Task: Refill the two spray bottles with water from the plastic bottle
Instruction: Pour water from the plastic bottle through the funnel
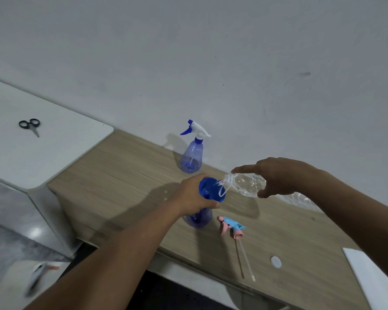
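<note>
Right hand (278, 177) clamps tilted plastic bottle (246, 183), pouring; left hand (195, 194) wrapped round funnel (211, 190) on open spray bottle (198, 219). Risk: mouth drifts off funnel, water hits table (121, 175); steep tilt could overflow

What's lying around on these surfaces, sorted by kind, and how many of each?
Spray bottles: 2, one by the wall, one under the funnel
Blue funnel: 1
Plastic water bottle: 1
Loose pink-and-blue spray head: 1
White cap: 1
Scissors: 1
Total: 7
</note>
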The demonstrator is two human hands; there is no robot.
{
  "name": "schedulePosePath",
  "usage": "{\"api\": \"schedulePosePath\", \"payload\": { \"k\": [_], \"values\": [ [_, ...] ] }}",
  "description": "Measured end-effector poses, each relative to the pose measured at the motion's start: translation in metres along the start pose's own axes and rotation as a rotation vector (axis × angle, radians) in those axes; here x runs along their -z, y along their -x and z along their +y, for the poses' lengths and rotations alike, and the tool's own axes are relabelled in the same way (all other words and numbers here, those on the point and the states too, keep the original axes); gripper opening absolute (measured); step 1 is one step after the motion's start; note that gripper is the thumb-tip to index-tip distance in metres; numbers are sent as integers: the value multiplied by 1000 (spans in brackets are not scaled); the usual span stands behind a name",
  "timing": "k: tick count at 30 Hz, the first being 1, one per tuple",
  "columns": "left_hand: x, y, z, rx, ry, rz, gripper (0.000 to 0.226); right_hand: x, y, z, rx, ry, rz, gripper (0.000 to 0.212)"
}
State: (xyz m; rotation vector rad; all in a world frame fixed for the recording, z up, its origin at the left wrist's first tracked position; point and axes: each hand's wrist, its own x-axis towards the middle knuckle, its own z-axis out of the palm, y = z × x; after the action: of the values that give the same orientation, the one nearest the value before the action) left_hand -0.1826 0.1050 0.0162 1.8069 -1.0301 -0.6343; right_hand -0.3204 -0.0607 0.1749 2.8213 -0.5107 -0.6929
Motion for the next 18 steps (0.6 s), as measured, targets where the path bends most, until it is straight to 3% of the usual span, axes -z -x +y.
{"api": "schedulePosePath", "payload": {
  "k": [18],
  "values": [
    [1, 3, 5, 24, 7, -16, 66, 6, 7, -3, -3, 62, -1, 87]
  ]
}}
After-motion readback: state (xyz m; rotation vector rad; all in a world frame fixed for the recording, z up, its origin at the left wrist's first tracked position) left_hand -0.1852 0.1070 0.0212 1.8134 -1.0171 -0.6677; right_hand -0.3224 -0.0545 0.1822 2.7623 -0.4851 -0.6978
